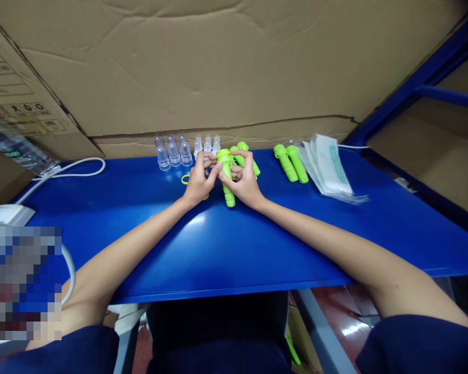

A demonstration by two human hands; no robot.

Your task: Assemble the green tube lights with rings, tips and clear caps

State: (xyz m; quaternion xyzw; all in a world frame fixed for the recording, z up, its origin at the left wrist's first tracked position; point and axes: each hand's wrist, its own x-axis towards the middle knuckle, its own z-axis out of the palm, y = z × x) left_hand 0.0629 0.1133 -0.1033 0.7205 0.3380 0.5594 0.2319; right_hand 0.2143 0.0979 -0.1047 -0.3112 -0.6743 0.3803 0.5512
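Just past the middle of the table, a lime-green flashlight (226, 182) is held between my two hands, wide end up and tilted slightly. A yellow ring (223, 152) sits around its wide end. My left hand (200, 179) pinches it near the top from the left, and my right hand (245, 182) grips it from the right. Another yellow ring (185, 179) lies on the table beside my left hand, and part of one more shows below that hand. Behind my right hand are more green flashlights (242, 146), partly hidden.
Clear plastic bottle-shaped pieces (173, 151) and smaller translucent pieces (208, 143) stand along the back. Two green flashlights (291, 163) and white packets (331, 166) lie at right on the blue table (218, 254). A cardboard wall (218, 67) rises behind; a white cable (83, 175) runs at left.
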